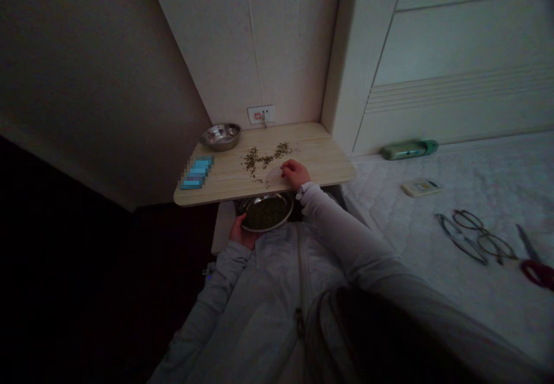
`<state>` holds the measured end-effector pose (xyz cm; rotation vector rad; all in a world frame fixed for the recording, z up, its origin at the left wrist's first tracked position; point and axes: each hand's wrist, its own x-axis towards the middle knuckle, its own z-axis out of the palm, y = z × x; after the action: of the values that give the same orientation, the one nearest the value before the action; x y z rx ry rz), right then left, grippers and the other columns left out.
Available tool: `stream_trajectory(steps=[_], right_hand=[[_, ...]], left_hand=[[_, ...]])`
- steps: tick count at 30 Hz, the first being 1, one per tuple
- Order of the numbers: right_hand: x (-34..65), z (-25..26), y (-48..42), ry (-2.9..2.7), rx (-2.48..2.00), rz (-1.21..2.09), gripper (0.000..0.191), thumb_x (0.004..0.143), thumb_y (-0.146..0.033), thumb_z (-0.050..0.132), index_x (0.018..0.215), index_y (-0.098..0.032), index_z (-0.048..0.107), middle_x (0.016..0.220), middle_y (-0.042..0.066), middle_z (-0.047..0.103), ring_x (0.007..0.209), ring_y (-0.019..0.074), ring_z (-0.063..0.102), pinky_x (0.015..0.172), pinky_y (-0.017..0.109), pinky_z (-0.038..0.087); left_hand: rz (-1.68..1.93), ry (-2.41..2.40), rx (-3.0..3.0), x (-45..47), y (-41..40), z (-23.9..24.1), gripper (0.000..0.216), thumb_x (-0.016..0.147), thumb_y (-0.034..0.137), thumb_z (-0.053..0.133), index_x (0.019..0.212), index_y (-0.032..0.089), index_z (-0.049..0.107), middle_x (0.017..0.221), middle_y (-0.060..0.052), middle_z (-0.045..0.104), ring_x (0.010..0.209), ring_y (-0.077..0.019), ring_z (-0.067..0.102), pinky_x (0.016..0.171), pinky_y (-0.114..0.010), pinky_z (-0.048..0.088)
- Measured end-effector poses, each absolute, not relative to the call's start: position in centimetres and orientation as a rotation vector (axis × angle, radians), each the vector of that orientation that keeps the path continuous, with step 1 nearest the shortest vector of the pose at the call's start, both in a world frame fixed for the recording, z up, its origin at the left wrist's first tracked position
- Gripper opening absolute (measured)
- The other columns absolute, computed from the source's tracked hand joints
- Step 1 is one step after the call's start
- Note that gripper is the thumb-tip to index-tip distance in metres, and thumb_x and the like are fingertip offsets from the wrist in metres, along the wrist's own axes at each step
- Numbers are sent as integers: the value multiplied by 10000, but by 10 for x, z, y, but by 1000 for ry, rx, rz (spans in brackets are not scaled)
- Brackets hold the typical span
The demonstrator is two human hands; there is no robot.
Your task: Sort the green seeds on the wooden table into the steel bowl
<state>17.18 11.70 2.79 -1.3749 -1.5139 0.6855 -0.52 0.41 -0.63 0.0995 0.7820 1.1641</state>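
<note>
As the left hand (243, 235) grips a round silver metal bowl (270, 198), six o'clock from scattered dark-green granules (251, 160), the half-curled right hand (296, 175), hold unclear, sits at four; a tilt could cause spilling.

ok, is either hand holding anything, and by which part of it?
Left hand: the metal bowl with dark green bits in it, held at its left side, near the rim. Right hand: at the tabletop; can't tell whether it holds anything.
</note>
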Motion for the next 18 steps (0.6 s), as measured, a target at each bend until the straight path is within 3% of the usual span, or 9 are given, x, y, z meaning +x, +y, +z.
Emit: stream_trajectory(steps=[18], right_hand=[[174, 31, 115, -1499, -1365, 729, 165, 618, -219, 413, 709, -181, 546, 548, -42, 551, 570, 91, 491, 608, 225, 386]], left_hand=[[1154, 752, 145, -8, 6, -12, 295, 683, 238, 418, 935, 148, 541, 795, -62, 639, 928, -219, 516, 798, -399, 400]])
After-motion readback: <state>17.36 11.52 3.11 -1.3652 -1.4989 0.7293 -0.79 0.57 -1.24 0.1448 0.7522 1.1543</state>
